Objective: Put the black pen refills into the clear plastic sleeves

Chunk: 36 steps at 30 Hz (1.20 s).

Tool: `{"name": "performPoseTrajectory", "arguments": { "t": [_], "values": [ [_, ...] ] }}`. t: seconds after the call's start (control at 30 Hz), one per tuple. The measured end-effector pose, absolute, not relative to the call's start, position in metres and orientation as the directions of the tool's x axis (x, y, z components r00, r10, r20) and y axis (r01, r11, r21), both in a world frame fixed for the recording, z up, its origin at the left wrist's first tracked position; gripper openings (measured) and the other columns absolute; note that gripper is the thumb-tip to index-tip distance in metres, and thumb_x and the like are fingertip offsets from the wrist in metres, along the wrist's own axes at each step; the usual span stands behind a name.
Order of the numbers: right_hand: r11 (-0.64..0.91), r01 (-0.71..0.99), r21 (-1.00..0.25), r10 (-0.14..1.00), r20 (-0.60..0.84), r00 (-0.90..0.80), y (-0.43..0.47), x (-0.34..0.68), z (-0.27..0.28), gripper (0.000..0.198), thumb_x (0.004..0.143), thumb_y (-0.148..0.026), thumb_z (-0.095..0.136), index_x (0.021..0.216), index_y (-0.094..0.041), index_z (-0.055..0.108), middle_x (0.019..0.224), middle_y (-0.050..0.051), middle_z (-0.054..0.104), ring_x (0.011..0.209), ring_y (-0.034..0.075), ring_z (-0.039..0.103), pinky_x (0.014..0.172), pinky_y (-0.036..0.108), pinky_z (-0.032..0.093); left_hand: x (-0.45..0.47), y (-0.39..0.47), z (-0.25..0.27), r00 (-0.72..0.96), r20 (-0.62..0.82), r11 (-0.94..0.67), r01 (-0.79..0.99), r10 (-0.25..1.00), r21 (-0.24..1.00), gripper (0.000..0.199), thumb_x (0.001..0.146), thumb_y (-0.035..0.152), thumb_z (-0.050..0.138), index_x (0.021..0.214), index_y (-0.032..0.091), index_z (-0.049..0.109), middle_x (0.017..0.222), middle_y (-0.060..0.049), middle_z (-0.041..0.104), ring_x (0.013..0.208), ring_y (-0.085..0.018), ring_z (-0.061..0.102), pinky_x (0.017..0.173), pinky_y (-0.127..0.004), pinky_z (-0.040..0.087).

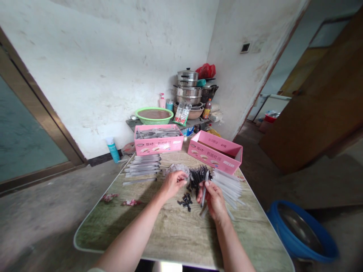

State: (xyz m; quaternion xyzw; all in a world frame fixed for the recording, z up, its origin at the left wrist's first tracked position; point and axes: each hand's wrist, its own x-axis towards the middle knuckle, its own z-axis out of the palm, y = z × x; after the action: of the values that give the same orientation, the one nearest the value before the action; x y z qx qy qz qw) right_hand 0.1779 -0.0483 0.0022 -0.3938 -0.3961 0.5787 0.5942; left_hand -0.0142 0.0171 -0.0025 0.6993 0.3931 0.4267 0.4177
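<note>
Two pink boxes (159, 148) stand at the far edge of the surface (181, 234). One pen (203, 194) is pinched between thumb and fingers of the right hand (216, 196); the left hand (172, 184) curls its fingers, any grip unclear.

bare left hand (173, 184), bare right hand (214, 197), pale left sleeve edge (95, 269)
</note>
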Motion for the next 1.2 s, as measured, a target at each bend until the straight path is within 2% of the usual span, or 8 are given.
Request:
{"name": "performPoseTrajectory", "arguments": {
  "t": [0.07,0.13,0.27,0.43,0.87,1.0,1.2],
  "values": [
    [0.043,-0.292,-0.955,0.999,0.039,0.020,-0.049,0.176,0.001,0.039,0.085,-0.055,0.061,0.087,-0.016,0.067,0.045,-0.004,0.054,0.034,0.010,0.044,0.038,0.020,0.032,-0.012,0.020,-0.003,0.259,0.164,-0.151,-0.067,0.952,0.986,0.021,0.077,0.033,0.070,0.088,0.015,0.067,0.068,-0.003,0.065,0.060,-0.015,0.059,0.059,-0.027,0.047],
    [0.065,-0.172,-0.983,0.998,0.064,0.009,-0.050,0.174,0.000,0.042,0.086,-0.056,0.059,0.085,-0.015,0.068,0.041,-0.006,0.048,0.032,0.007,0.034,0.037,0.020,0.023,-0.012,0.020,-0.001,0.240,0.073,-0.010,-0.257,0.968,0.966,0.031,0.073,0.039,0.074,0.086,0.013,0.065,0.067,-0.002,0.064,0.056,-0.013,0.057,0.056,-0.025,0.047],
    [0.091,0.067,-0.994,0.994,0.086,-0.074,-0.051,0.172,-0.002,0.044,0.086,-0.057,0.058,0.074,-0.016,0.069,0.040,-0.007,0.042,0.036,0.007,0.027,0.041,0.023,0.019,-0.013,0.018,0.004,0.240,0.033,0.063,-0.382,0.970,0.922,0.035,0.069,0.039,0.080,0.084,0.012,0.064,0.070,-0.003,0.067,0.058,-0.011,0.058,0.057,-0.022,0.047],
    [0.150,0.228,-0.962,0.985,0.124,-0.123,-0.052,0.170,-0.001,0.048,0.088,-0.055,0.055,0.057,-0.018,0.060,0.044,-0.006,0.038,0.043,0.009,0.028,0.045,0.025,0.020,-0.011,0.016,0.007,0.226,0.063,0.032,-0.396,0.972,0.918,0.036,0.068,0.040,0.081,0.084,0.012,0.063,0.070,-0.003,0.066,0.060,-0.011,0.059,0.060,-0.023,0.050],
    [0.169,0.263,-0.950,0.981,0.136,-0.138,-0.052,0.168,-0.001,0.048,0.090,-0.054,0.053,0.059,-0.018,0.061,0.046,-0.005,0.036,0.046,0.010,0.027,0.047,0.026,0.019,-0.010,0.016,0.006,0.161,0.127,-0.067,-0.333,0.979,0.941,0.036,0.069,0.041,0.080,0.083,0.012,0.063,0.070,-0.002,0.063,0.060,-0.012,0.058,0.059,-0.024,0.052],
    [0.195,0.290,-0.937,0.977,0.159,-0.143,-0.052,0.168,-0.001,0.046,0.091,-0.052,0.052,0.063,-0.017,0.064,0.048,-0.005,0.035,0.048,0.010,0.027,0.048,0.026,0.019,-0.008,0.016,0.005,0.204,0.137,-0.075,-0.286,0.969,0.955,0.034,0.069,0.040,0.080,0.081,0.012,0.064,0.067,-0.001,0.063,0.058,-0.012,0.059,0.057,-0.024,0.051],
    [0.258,0.357,-0.898,0.965,0.222,-0.139,-0.052,0.168,-0.002,0.048,0.092,-0.051,0.050,0.058,-0.018,0.054,0.052,-0.005,0.034,0.051,0.011,0.028,0.050,0.026,0.021,-0.003,0.016,-0.002,0.207,0.165,-0.126,-0.191,0.964,0.973,0.029,0.069,0.038,0.078,0.074,0.014,0.063,0.061,-0.001,0.063,0.052,-0.013,0.059,0.053,-0.026,0.049]
  ]
}}
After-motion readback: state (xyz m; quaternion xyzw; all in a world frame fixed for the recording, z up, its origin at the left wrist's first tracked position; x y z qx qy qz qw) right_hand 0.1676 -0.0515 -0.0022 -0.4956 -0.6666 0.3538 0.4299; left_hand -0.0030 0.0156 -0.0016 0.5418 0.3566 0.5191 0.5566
